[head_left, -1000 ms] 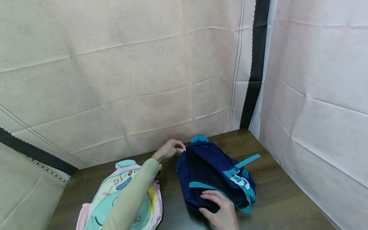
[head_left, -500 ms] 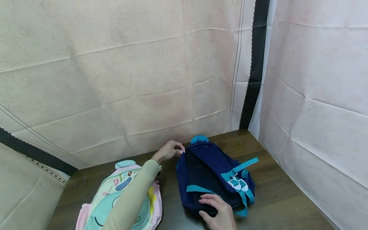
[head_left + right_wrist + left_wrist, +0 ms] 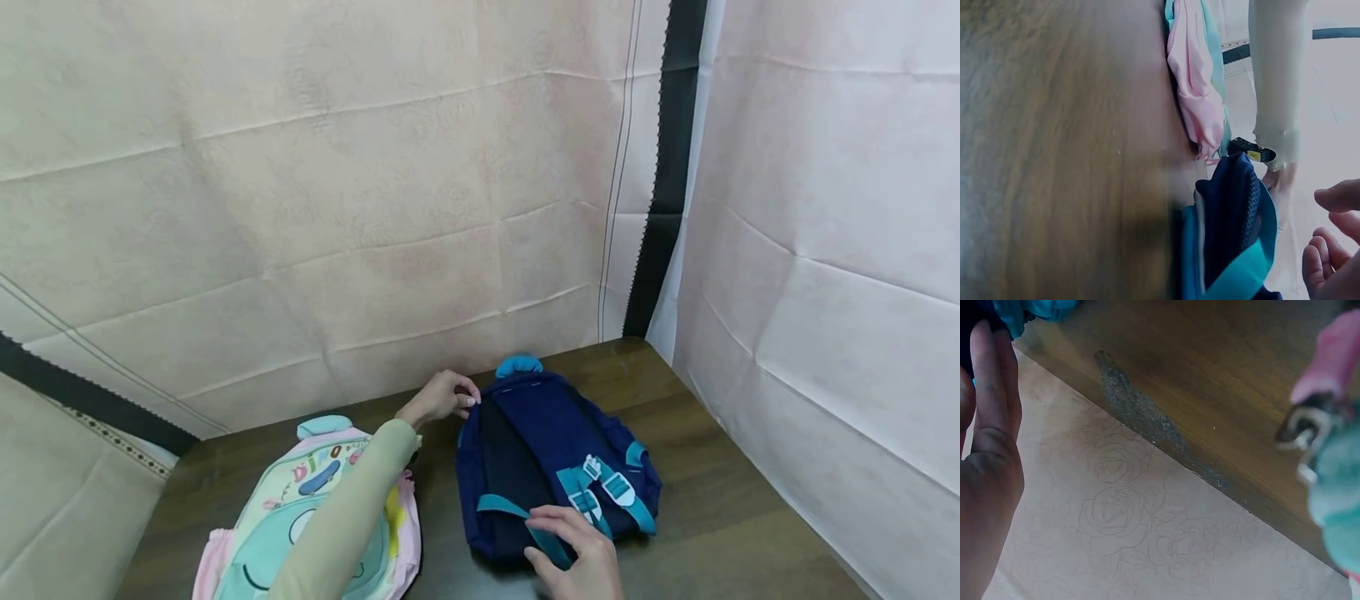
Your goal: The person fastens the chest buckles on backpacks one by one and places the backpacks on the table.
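Observation:
A navy backpack (image 3: pixel 551 425) with teal webbing lies on the table, its padded strap side facing up. My left hand (image 3: pixel 440 396) is at its upper left edge and pinches the fabric there. The left wrist view shows these fingers (image 3: pixel 988 381) against the navy cloth, with the contact partly cut off. Over the lower end of the backpack hovers my right hand (image 3: pixel 581 550), fingers loosely bent. Beside them runs a teal strap (image 3: pixel 506 504); the right wrist view shows this strap (image 3: pixel 1247 269) apart from the fingertips. White buckles (image 3: pixel 618 489) lie on the pack's lower right.
A pastel backpack (image 3: pixel 262 517) with a cartoon front lies to the left, partly under my left sleeve (image 3: pixel 345 508). Brown wooden table (image 3: pixel 720 492) extends to the right. Pale patterned cloth (image 3: pixel 375 208) hangs close behind the table's back edge.
The buckles and loose teal webbing have swung left and now lie flatter on the navy backpack. Its strap side faces up more. My left hand has dropped slightly.

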The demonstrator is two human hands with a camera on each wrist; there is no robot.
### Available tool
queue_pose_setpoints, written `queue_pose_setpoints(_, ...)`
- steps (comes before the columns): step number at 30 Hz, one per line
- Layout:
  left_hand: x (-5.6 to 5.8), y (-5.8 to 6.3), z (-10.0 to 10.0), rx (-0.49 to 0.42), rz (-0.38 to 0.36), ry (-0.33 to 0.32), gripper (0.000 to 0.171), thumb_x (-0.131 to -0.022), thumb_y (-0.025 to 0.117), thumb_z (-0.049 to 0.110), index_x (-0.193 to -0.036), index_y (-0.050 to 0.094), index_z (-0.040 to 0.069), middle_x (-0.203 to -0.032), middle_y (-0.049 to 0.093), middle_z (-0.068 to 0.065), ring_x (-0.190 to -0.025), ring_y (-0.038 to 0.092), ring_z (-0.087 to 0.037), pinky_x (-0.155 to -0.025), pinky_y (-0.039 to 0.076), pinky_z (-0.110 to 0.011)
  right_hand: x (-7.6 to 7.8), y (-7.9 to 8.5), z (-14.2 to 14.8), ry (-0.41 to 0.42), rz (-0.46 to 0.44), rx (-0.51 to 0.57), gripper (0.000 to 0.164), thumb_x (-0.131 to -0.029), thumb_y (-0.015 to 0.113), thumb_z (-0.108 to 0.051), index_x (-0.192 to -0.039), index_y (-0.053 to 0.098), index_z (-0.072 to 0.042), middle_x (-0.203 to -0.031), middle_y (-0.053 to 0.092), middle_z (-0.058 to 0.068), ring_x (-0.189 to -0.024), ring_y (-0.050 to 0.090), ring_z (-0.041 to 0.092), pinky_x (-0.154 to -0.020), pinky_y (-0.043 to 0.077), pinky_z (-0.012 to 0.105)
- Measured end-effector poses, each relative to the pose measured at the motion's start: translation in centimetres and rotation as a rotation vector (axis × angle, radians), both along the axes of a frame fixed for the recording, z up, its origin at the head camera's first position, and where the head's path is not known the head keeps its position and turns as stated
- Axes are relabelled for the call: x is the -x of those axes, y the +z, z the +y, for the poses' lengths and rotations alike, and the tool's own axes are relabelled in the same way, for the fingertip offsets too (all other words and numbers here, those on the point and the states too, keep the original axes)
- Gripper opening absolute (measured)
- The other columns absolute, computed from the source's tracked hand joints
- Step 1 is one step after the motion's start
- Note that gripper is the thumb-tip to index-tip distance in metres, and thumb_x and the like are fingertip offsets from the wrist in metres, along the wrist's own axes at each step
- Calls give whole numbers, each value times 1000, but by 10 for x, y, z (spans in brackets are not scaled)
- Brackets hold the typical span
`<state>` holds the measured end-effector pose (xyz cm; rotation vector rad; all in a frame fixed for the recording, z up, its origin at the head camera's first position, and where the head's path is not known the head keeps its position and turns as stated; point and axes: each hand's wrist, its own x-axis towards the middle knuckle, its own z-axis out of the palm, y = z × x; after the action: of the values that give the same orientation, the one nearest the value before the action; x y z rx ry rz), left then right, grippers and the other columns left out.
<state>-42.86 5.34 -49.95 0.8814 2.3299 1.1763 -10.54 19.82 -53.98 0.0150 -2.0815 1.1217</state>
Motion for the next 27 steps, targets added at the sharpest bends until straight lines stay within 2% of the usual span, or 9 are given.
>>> queue_pose_setpoints(3, 1, 1, -1, 7, 3, 0, 15, -103, 65, -6, -96, 77, 0, -102, 74, -11, -86, 71, -14, -81, 68, -36, 0, 0, 3, -21, 66, -64, 47, -59, 100, 5, -97, 85, -17, -105, 81, -9, -91, 76, 6, -85, 50, 4)
queue_pose_setpoints(5, 2, 1, -1, 6, 4, -4, 15, -103, 65, -7, -96, 77, 0, -101, 73, -11, -85, 71, -15, -81, 68, -37, -2, 3, 4, -38, 77, -84, 47, -59, 100, 5, -98, 85, -17, -105, 81, -9, -92, 76, 6, -86, 50, 3)
queue_pose_setpoints(11, 5, -1, -1, 7, 10, -7, 15, -103, 66, -8, -95, 77, -1, -100, 74, -10, -85, 72, -15, -82, 69, -39, -8, 9, 6, -53, 87, -86, 47, -60, 100, 7, -99, 85, -16, -106, 82, -5, -94, 75, 5, -89, 50, 3)
queue_pose_setpoints(19, 5, -3, 0, 18, 8, -6, 15, -102, 65, -9, -96, 77, -2, -101, 73, -11, -87, 71, -16, -86, 69, -44, -10, 9, 13, -36, 212, -68, 55, -57, 96, 14, -102, 85, -16, -105, 82, 3, -98, 74, 5, -96, 49, 3)
queue_pose_setpoints(24, 5, -6, 0, 28, 10, 6, 15, -103, 66, -8, -95, 77, 0, -101, 73, -10, -88, 71, -16, -85, 69, -40, -14, 12, 16, -88, 196, -46, 56, -59, 95, 14, -102, 85, -20, -105, 82, 2, -101, 72, -1, -94, 49, 2)
queue_pose_setpoints(27, 5, -8, 0, 32, 12, 10, 16, -103, 66, -7, -95, 77, 0, -102, 73, -11, -88, 71, -16, -84, 69, -39, -16, 17, 18, -133, 146, -16, 51, -62, 95, 13, -100, 85, -20, -105, 82, -2, -98, 71, -6, -88, 53, 4)
